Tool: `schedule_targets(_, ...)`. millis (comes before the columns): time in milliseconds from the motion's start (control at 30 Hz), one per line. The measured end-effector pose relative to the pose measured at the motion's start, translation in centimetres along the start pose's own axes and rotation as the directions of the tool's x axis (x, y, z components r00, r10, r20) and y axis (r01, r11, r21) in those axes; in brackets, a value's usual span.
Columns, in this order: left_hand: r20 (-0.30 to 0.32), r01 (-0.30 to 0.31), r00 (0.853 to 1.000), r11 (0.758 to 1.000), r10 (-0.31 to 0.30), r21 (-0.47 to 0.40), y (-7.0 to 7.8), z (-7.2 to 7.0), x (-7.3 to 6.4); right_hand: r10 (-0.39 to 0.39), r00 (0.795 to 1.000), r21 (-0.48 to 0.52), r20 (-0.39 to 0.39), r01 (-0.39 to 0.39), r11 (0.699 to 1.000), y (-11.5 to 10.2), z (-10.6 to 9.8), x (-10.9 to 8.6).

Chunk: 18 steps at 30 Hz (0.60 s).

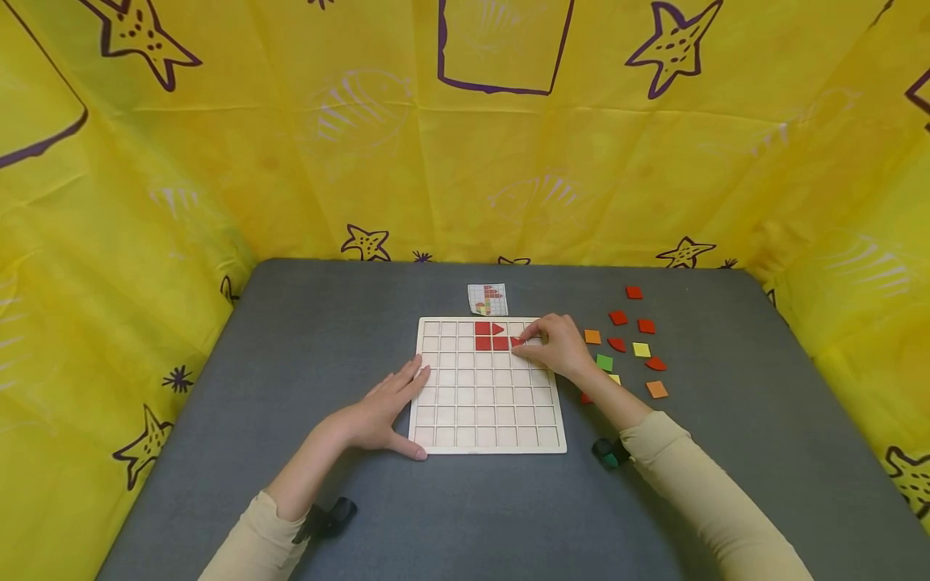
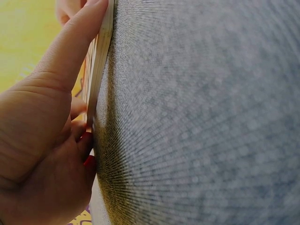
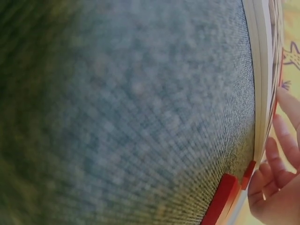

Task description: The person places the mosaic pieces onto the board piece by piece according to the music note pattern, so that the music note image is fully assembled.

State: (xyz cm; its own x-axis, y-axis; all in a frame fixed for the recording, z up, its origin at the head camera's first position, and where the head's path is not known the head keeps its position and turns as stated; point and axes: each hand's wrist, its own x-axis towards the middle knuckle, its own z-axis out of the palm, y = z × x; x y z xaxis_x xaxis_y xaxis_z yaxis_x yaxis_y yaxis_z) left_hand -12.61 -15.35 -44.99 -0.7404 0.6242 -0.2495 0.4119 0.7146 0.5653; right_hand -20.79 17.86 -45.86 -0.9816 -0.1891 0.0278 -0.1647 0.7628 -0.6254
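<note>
A pale wooden board with a grid of square cells lies on the dark table. My left hand rests along its left edge with fingers spread, the thumb by the lower left corner. In the board's upper rows sit several red tiles, with a pointed red piece in the top row. Over the upper right cells, my right hand pinches a small red tile between thumb and finger, partly covering it. The left wrist view shows the left thumb on the board's rim.
A small printed pattern card lies beyond the board. To the right are scattered loose tiles: red, orange, yellow and green. Yellow patterned cloth hangs around the table.
</note>
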Motion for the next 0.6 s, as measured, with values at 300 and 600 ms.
schedule_targets(300, -0.001, -0.006, 1.0, 1.0, 0.006, 0.002, 0.0, -0.1, 0.0, -0.04, 0.999, 0.076, -0.006, 0.04, 0.996, 0.5, -0.4, 0.0)
schedule_targets(600, -0.002, -0.003, 1.0, 1.0, 0.003, 0.002, 0.0, -0.1, 0.0, 0.027, 0.997, 0.125, -0.079, -0.017, 0.992, 4.3, -3.5, -0.9)
